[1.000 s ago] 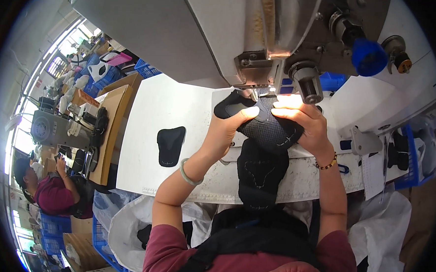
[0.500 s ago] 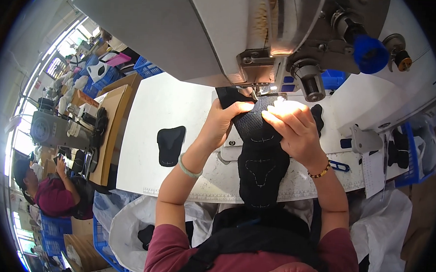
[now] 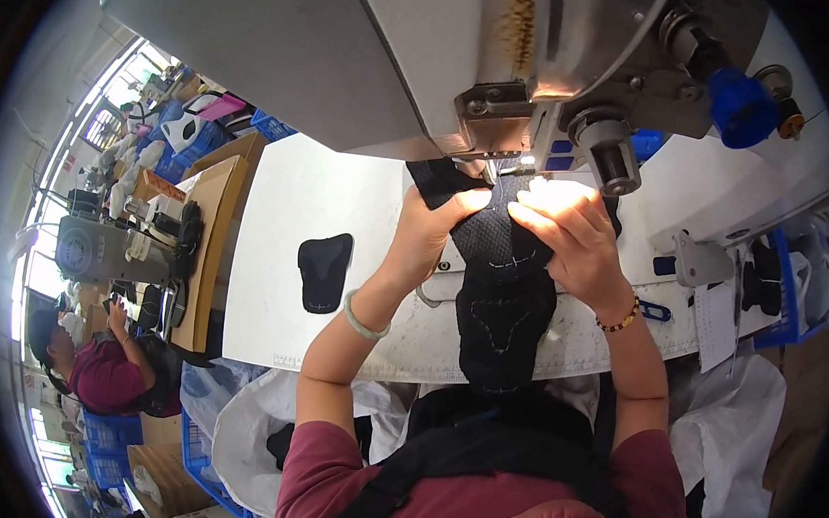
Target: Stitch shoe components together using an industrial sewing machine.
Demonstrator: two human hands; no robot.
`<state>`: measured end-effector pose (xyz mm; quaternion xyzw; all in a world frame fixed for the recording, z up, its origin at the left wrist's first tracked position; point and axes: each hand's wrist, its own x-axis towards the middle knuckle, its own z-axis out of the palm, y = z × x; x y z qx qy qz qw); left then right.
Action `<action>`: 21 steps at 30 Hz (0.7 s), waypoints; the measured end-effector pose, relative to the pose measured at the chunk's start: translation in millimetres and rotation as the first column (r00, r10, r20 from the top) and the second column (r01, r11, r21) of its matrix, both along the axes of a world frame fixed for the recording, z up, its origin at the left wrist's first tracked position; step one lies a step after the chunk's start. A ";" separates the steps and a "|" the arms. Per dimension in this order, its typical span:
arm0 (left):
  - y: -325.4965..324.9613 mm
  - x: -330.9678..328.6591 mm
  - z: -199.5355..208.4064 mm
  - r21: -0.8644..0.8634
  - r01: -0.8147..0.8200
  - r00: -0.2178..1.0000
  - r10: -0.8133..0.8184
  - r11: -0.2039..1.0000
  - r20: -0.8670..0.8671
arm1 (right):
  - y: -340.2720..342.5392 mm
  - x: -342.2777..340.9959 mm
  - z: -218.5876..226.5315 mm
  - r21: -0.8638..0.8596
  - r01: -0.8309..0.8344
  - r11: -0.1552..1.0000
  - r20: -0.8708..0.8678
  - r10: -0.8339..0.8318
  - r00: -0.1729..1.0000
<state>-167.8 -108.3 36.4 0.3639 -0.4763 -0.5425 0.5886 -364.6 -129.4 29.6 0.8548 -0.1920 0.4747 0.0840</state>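
— What is under the needle?

— A black mesh fabric piece with pale stitched outlines [image 3: 504, 301]. Its top end lies beneath the grey metal sewing machine head [image 3: 500, 66], and the rest runs down over the front edge of the white surface [image 3: 286, 205] toward the person's lap.

— And the hands?

— The left hand [image 3: 430, 232] presses flat on the upper left part of the fabric, fingers spread and thumb toward the needle, not clenched. A pale green bangle [image 3: 362, 320] sits on that wrist. The right hand [image 3: 570, 234] lies on the upper right part, fingertips pinning the fabric just beside the presser foot, under the machine's bright lamp. A beaded bracelet [image 3: 619, 319] circles that wrist.

— Anything else on the surface?

— A second black cut fabric piece, shield-shaped [image 3: 323, 271], lies flat to the left, well apart from both hands. Farther left, another person in a maroon shirt [image 3: 99, 374] sits at a separate machine.
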 end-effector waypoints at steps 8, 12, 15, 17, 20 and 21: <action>-3.4 3.2 -1.6 0.057 -0.031 0.999 0.033 0.998 -0.041 | -1.1 3.3 -4.5 0.011 0.050 0.999 0.000 -0.050 0.999; 2.4 3.5 -1.7 0.084 -0.024 0.999 0.028 0.996 -0.042 | 0.1 1.8 -5.0 0.013 0.035 0.999 0.012 -0.035 0.999; 2.8 2.1 -5.3 0.069 -0.085 0.986 0.094 0.994 -0.136 | -2.2 0.2 -4.1 0.043 0.005 0.999 0.030 -0.006 1.000; 1.9 1.3 -5.2 0.045 -0.109 0.974 0.115 0.993 -0.193 | -6.7 -2.5 -8.3 0.065 -0.074 0.995 0.110 0.067 0.992; 1.7 -2.0 -1.2 -0.025 -0.148 0.967 0.139 0.989 -0.214 | -16.1 -7.9 -11.2 0.015 -0.071 0.997 0.209 0.066 0.976; 2.3 -1.5 -1.5 -0.054 -0.176 0.964 0.161 0.983 -0.210 | -18.9 -13.4 -8.9 0.032 -0.027 0.999 0.274 0.017 0.962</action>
